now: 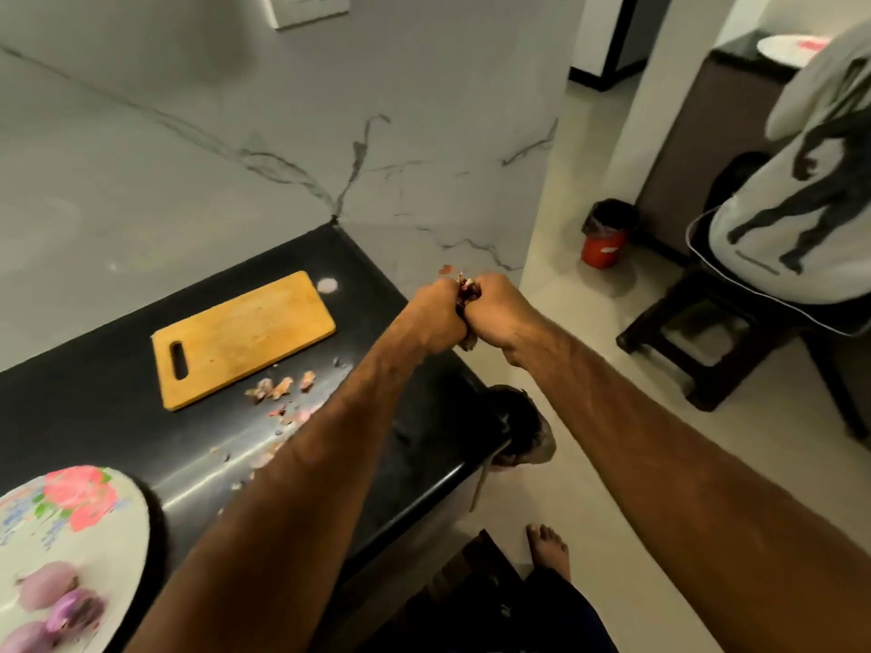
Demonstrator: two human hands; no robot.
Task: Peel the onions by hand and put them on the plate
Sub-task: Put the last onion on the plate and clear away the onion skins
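Both my hands are stretched out over the far right end of the black counter, pressed together around one onion (468, 294). My left hand (436, 318) and my right hand (495, 313) both grip it; only dark red skin shows between the fingers. The floral plate (70, 506) sits at the lower left on the counter. Three peeled purple onions (47, 584) lie on the plate's near part.
A wooden cutting board (245, 337) lies on the black counter (405, 445), with loose onion skins (278, 388) scattered in front of it. A dark bag (516, 426) hangs at the counter's right edge. On the floor stand a red bin (605, 238) and a stool (716, 341).
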